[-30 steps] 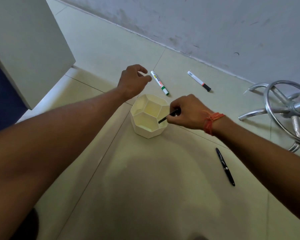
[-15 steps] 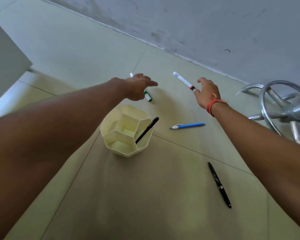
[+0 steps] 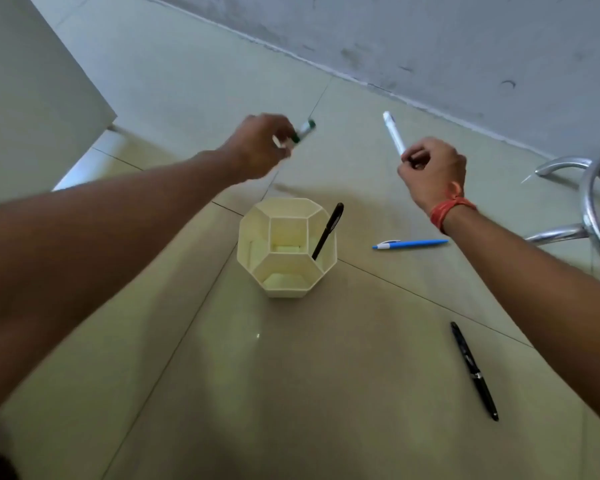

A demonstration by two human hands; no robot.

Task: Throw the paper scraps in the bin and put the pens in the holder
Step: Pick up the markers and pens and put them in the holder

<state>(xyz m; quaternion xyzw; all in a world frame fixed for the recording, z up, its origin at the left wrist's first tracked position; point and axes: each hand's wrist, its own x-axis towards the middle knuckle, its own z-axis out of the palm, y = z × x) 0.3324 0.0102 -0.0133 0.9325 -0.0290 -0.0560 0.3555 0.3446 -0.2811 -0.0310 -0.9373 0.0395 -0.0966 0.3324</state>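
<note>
A cream hexagonal pen holder (image 3: 257, 252) stands on the tiled floor with one black pen (image 3: 328, 230) leaning in its right compartment. My left hand (image 3: 257, 147) is above and behind the holder, closed on a green-capped white marker (image 3: 60, 129). My right hand (image 3: 430, 171) is to the holder's upper right, gripping a white marker (image 3: 393, 133) that points up and away. A blue pen (image 3: 409, 244) lies on the floor right of the holder. A second black pen (image 3: 473, 370) lies nearer me at the right. No paper scraps or bin are in view.
A grey wall (image 3: 430, 36) runs along the far side. A chrome chair base (image 3: 589, 209) sits at the right edge. A white cabinet (image 3: 32, 91) stands at the left.
Both hands have closed on the markers that lay on the floor and lifted them. The black pen stays in the holder where my right hand left it.
</note>
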